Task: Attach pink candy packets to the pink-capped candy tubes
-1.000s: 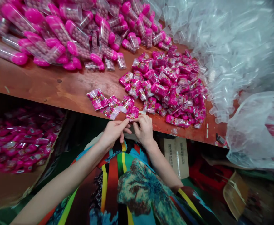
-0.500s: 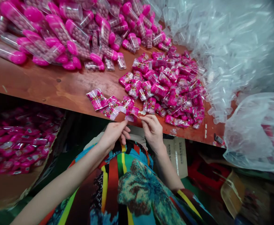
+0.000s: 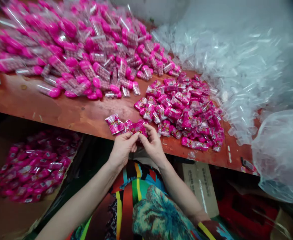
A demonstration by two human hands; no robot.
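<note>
- Left hand (image 3: 121, 151) – forearm comes up from lower left, wrist straight, fingers bunched w/ tips pointing up-right; thumb and forefinger pinched on the left end of a pink sachet (image 3: 138, 128).
- Right hand (image 3: 153, 145) – forearm rises from lower right, back of hand to camera, fingers curled over; tips clamped on the sachet's right end/top edge.
- Both hands meet at the table's (image 3: 81, 115) near edge, knuckles nearly touching, above the lap.
- Sachet: held just over the table edge, long axis approx. left–right, tilted a bit so the left end sits higher; printed pink face up toward camera. Can't tell if sealed or open – too small.
- Just left of it, touching or nearly so: a short row of loose sachets (image 3: 115, 124) lying flat on the wood.
- Right, near: big pile of pink sachets (image 3: 184, 111).
- Far side of table: heap of clear tubes w/ pink caps (image 3: 86, 56), filled w/ pink balls.
- Right rear: mound of empty clear tubes (image 3: 236, 76); clear plastic bag (image 3: 279, 156) at the right edge.
- Below table, left: cardboard box (image 3: 1, 210) holding more pink packs.
</note>
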